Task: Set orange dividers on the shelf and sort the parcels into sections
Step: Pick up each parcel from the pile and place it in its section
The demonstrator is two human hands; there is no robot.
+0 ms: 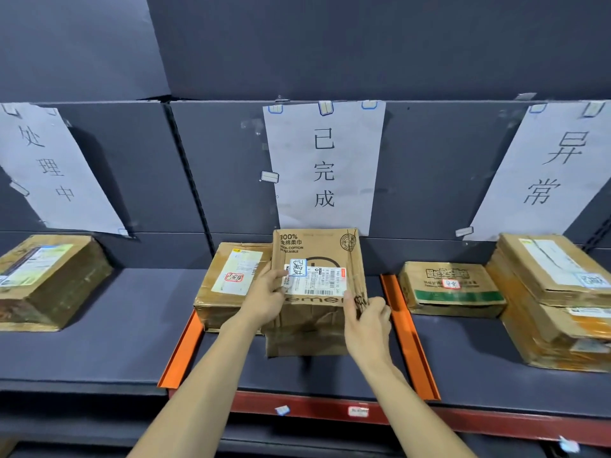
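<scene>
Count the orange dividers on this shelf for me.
2: the left divider lies beside the left edge of the middle parcels; the right divider lies between the held box and the green-striped parcel.

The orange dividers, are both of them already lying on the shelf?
Yes, one orange divider lies left of the middle parcels and the other orange divider lies right of them, both flat on the shelf.
</scene>
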